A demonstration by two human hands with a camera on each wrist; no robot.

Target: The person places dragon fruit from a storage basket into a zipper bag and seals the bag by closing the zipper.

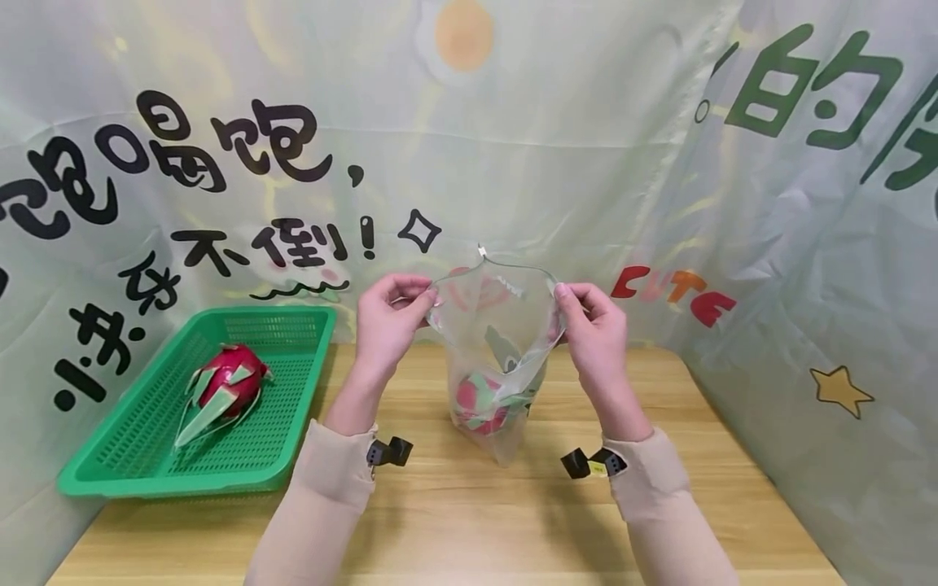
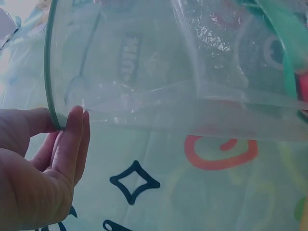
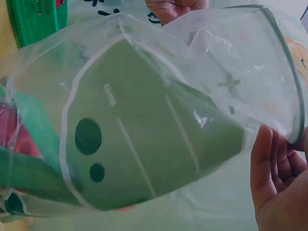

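A translucent bag [image 1: 476,342] with a green-edged mouth stands upright on the table, its mouth spread between both hands. Inside, near the bottom, lies a red and green dragon fruit [image 1: 479,399]. My left hand [image 1: 392,317] pinches the left edge of the mouth between thumb and fingers; the left wrist view shows this hand [image 2: 48,163] on the green rim. My right hand [image 1: 597,330] pinches the opposite edge, and in the right wrist view it [image 3: 281,178] holds the rim beside the bag's green printed pattern [image 3: 154,125].
A green plastic basket [image 1: 286,464] stands at the left of the wooden table [image 1: 440,529], with another dragon fruit [image 1: 234,378] in it. Printed cloth [image 1: 572,163] hangs behind the table and along both sides.
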